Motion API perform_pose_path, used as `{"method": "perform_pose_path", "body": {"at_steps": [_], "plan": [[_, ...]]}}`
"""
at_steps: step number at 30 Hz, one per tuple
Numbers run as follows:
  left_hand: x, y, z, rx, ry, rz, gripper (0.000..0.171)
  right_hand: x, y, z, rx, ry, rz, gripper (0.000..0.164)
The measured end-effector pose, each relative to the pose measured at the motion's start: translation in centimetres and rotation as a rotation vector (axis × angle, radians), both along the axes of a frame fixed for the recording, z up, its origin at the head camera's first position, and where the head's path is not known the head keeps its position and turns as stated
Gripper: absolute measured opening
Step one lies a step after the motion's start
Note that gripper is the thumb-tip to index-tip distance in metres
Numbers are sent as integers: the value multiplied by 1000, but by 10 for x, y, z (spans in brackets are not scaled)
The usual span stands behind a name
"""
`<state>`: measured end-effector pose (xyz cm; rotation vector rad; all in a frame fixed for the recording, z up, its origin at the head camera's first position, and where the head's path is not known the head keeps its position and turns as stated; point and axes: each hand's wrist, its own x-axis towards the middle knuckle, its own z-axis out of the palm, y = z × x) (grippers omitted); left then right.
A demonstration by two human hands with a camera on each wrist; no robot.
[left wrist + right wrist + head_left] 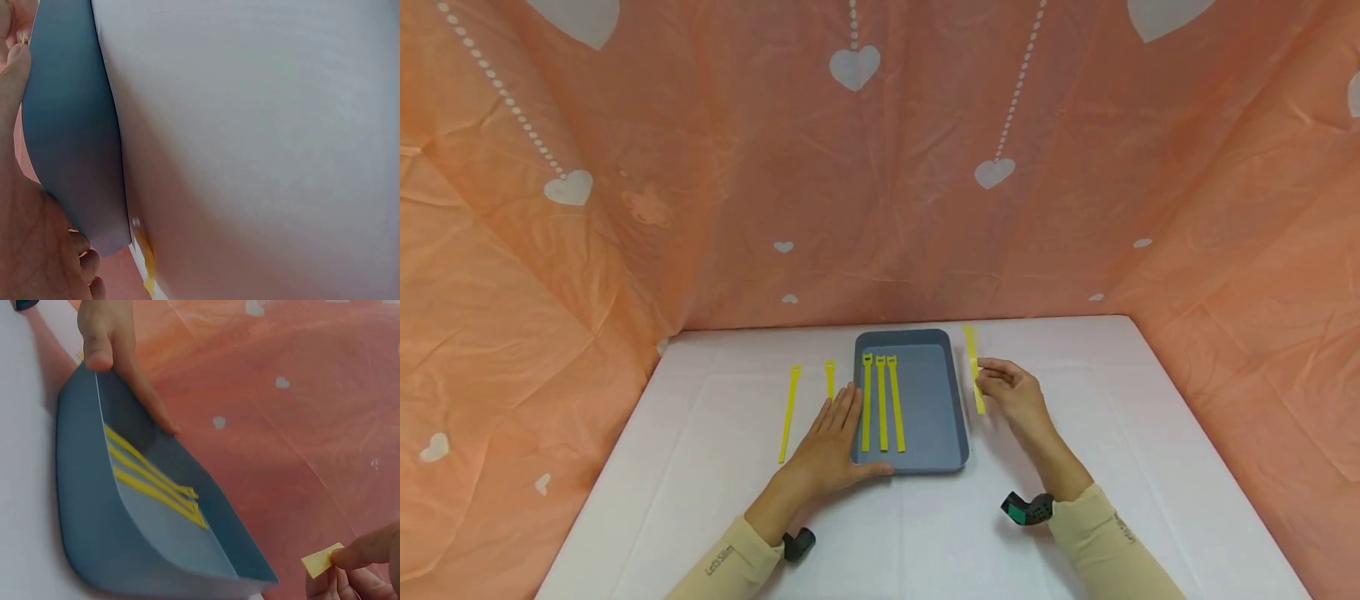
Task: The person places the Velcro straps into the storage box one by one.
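Note:
My left hand (826, 454) rests along the left rim and near-left corner of a grey-blue tray (928, 408), fingers straight and thumb at the near edge. Beyond the tray's right side, my right hand (1021, 408) pinches a yellow cable strap (972, 346) between thumb and fingers, held upright beside the rim. In the right wrist view the end of that held strap (321, 560) shows at the fingertips. Inside the tray, three yellow straps (882, 408) with slotted heads lie side by side, heads at the far end.
Left of the tray, one yellow strap (790, 412) lies on the white table (715, 417). Another strap (831, 375) is partly hidden behind my left fingers. A pink curtain (910, 208) with white hearts encloses the back and sides.

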<state>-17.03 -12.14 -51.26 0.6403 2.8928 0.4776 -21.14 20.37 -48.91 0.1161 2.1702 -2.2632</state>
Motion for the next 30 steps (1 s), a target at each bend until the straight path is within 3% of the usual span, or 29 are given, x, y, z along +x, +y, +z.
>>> {"method": "perform_pose_path", "body": {"at_steps": [12, 16, 30], "plan": [[-1, -2, -3, 51, 28, -22, 133, 2, -32, 3, -36, -6, 70, 38], [0, -2, -1, 22, 18, -11, 132, 5, -43, 3, -50, -12, 81, 37], [0, -1, -3, 16, 34, -14, 132, 6, -75, -12, -18, -36, 16, 30]]}}
